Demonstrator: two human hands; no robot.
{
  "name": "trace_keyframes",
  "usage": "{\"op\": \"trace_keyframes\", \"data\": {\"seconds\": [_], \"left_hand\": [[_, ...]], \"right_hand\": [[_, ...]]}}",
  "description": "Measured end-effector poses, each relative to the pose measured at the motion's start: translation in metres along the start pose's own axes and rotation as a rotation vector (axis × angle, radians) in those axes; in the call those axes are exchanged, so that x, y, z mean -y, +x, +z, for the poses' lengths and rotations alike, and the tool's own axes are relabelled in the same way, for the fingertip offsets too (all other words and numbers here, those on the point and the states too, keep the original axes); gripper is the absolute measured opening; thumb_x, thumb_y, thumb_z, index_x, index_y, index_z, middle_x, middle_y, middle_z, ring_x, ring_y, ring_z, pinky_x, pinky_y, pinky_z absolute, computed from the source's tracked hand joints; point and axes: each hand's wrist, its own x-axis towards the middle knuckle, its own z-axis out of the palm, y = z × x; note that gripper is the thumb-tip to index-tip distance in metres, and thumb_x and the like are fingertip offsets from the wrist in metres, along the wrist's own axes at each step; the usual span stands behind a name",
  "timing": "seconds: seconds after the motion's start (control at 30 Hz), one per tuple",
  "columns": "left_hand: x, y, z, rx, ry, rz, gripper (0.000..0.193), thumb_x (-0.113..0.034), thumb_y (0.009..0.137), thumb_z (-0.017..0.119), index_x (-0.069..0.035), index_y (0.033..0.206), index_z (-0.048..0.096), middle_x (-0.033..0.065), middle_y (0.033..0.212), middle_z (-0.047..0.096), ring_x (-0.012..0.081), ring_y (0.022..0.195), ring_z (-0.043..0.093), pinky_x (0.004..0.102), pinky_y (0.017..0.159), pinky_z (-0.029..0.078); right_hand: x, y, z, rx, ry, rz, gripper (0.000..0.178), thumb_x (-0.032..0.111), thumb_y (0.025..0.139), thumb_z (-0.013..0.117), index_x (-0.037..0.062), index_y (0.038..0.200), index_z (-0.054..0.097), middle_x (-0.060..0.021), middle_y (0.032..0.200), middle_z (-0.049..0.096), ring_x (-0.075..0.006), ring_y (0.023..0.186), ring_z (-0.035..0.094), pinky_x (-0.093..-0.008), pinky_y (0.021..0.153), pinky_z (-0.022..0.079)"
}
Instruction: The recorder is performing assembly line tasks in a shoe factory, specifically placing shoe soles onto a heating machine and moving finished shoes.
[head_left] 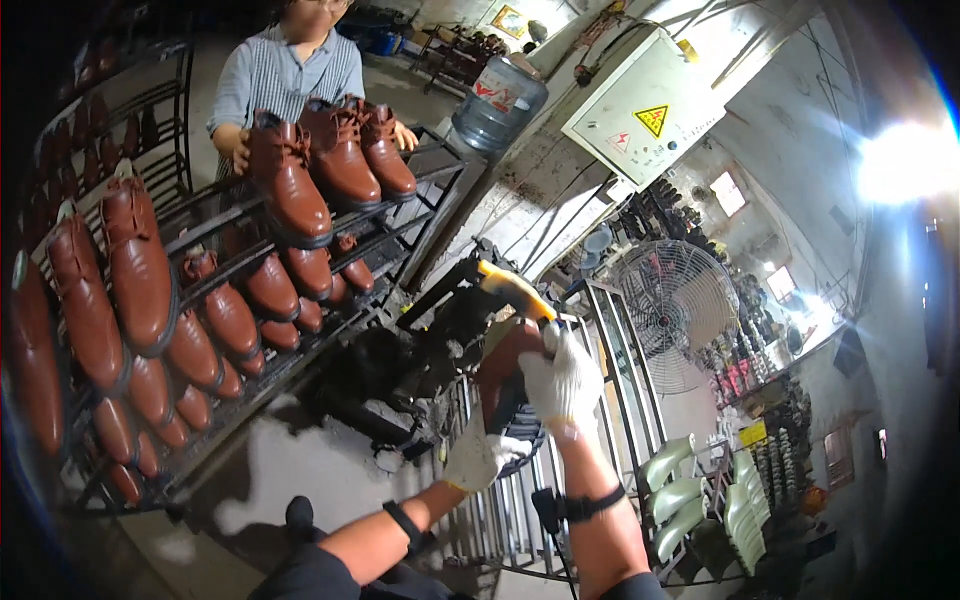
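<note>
Two white-gloved hands on one shoe here. Left hand [478, 458] is wrapped round the lower end, fingers over the edge of the sole; right hand [562, 378] is curled against the upper end, though its fingertips are hidden. Between them is a brown leather shoe with a ridged black sole [500, 365], held up in front of the body, over a grey metal slatted rack [510, 545].

Handling-wise, I'd guess it's moderately heavy, with a stiff sole and a softer, slick upper that could scuff. I'd grab the sole edge plus the heel and keep pressure off the shiny leather.

Just past the right hand there's a yellow-orange bar [515, 288]; can't tell if they touch. Pale green moulded foot forms [680, 505] sit off to the right.

Further out, a black metal shoe rack [425, 218] on the left carries rows of glossy brown lace-up shoes [145, 285], and a co-worker in a striped apron [285, 85] has both hands on some up top. Big round wire-caged fan [665, 310] beyond on the right.
</note>
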Motion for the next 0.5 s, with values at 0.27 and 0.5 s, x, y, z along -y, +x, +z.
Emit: {"op": "trace_keyframes", "data": {"seconds": [0.27, 0.5], "left_hand": [[-0.023, 0.018, -0.024, 0.174, -0.251, -0.526, 0.121, -0.054, 0.083, 0.079, -0.003, 0.164, 0.006, 0.0274, 0.163, 0.031, 0.0412, 0.142, 0.046, 0.0417, 0.114, 0.041], [-0.028, 0.002, 0.031, 0.25, -0.285, -0.486, 0.099, -0.029, 0.09, 0.077, -0.004, 0.162, 0.015, 0.023, 0.159, 0.038, 0.0331, 0.135, 0.053, 0.0398, 0.112, 0.043]], "right_hand": [[0.009, 0.027, 0.011, -0.154, 0.196, 0.15, 0.077, 0.018, 0.072, 0.082, -0.0041, 0.138, 0.051, -0.0204, 0.106, 0.07, -0.0335, 0.096, 0.07, -0.0404, 0.089, 0.054], [-0.011, 0.033, 0.02, -0.071, 0.208, 0.185, 0.076, 0.018, 0.072, 0.078, -0.0029, 0.14, 0.052, -0.026, 0.129, 0.06, -0.0389, 0.123, 0.06, -0.0437, 0.105, 0.049]]}}
